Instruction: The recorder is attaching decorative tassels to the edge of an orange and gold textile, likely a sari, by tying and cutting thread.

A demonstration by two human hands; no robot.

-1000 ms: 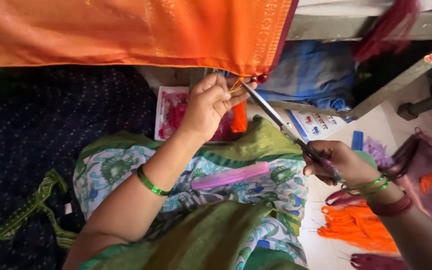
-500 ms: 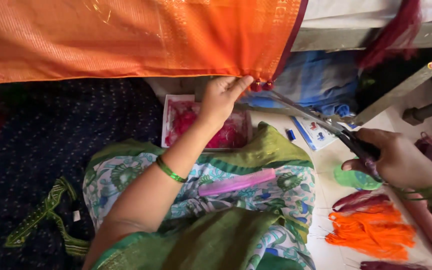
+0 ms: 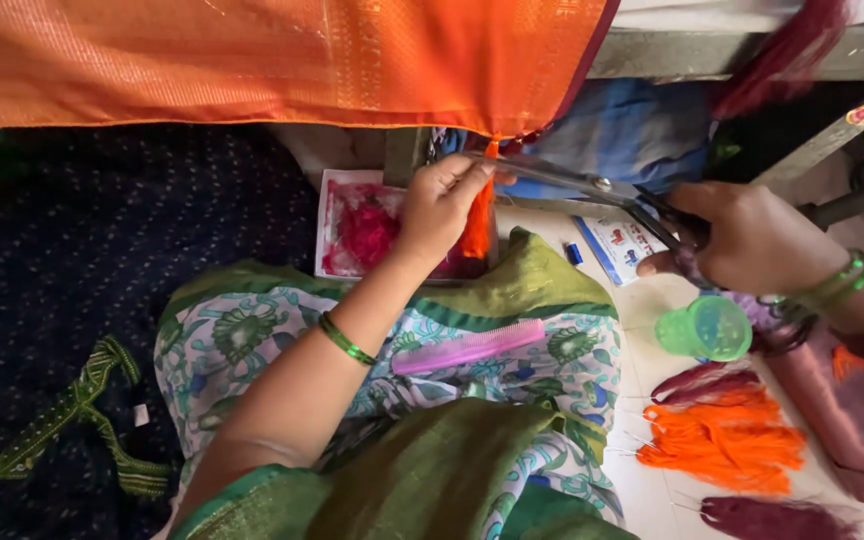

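- Nearest the person, a pink plastic comb (image 3: pixel 467 349) lies across the lap on the green-and-white printed cloth (image 3: pixel 392 350), where it lay a second ago.
- The left hand (image 3: pixel 439 205) has dropped from the hem, which it touched half a second ago. Its grip is now pinched on a short orange thread tassel (image 3: pixel 479 215) hanging from the lower corner of the orange woven silk cloth (image 3: pixel 252 60), and pulls it down taut.
- The right hand (image 3: pixel 752 240) has come back in from the right. Its grip is clenched around the dark handles of the long steel scissors (image 3: pixel 592 190), whose blades now lie nearly level, tips just beside the top of the tassel, slightly parted. As I read it, the trimming has moved on to this tassel.
- Behind the left hand sits a shallow white tray of pink and red thread scraps (image 3: pixel 357 225).
- On the pale floor (image 3: pixel 652 490) to the right: a green translucent plastic cup (image 3: pixel 707 328), bundles of orange thread (image 3: pixel 727 440) and maroon thread (image 3: pixel 772 518).
- To the left, a dark dotted cloth (image 3: pixel 102 260) covers the floor.
- Farthest off, a grey metal frame (image 3: pixel 712 50) carries the silk, with blue cloth (image 3: pixel 622 135) bundled beneath.
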